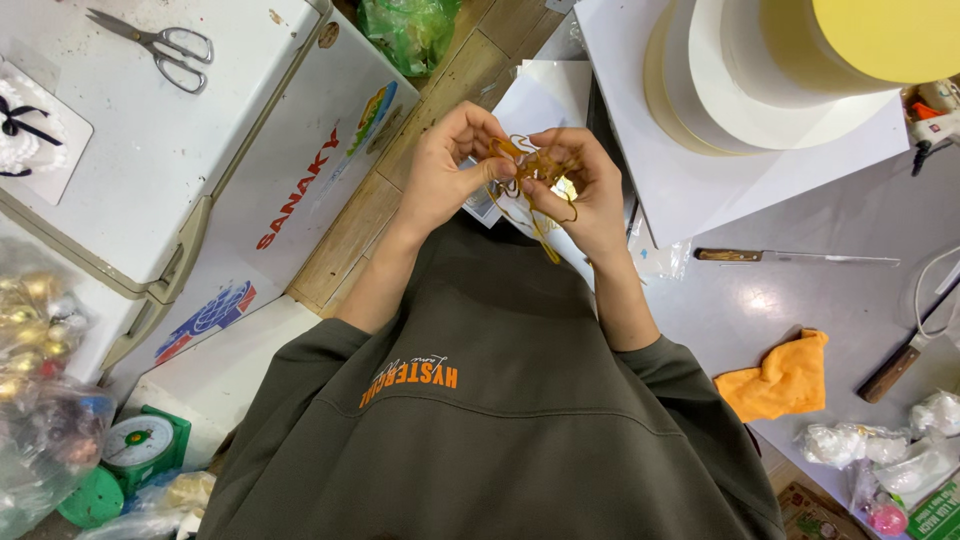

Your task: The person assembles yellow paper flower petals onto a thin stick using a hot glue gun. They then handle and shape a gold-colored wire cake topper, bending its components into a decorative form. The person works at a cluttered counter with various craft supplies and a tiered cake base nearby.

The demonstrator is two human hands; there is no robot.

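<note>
Left hand (pixel 440 175) and right hand (pixel 590 190), seen from above: fingers of the 2 hands pinched closed on a tangle of yellow-brown rubber bands (pixel 530 175) held between the fingertips. Loose loops hang below the right fingers; a slipped pinch could likely snap a band or drop it toward the dark green sweatshirt (pixel 500 400).

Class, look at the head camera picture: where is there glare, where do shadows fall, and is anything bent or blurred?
Head view: soft glare on the grey table; light even, shadows faint; wide-lens bending at the edges; hands and rubber bands fairly sharp; bags at lower left slightly blurred.
</note>
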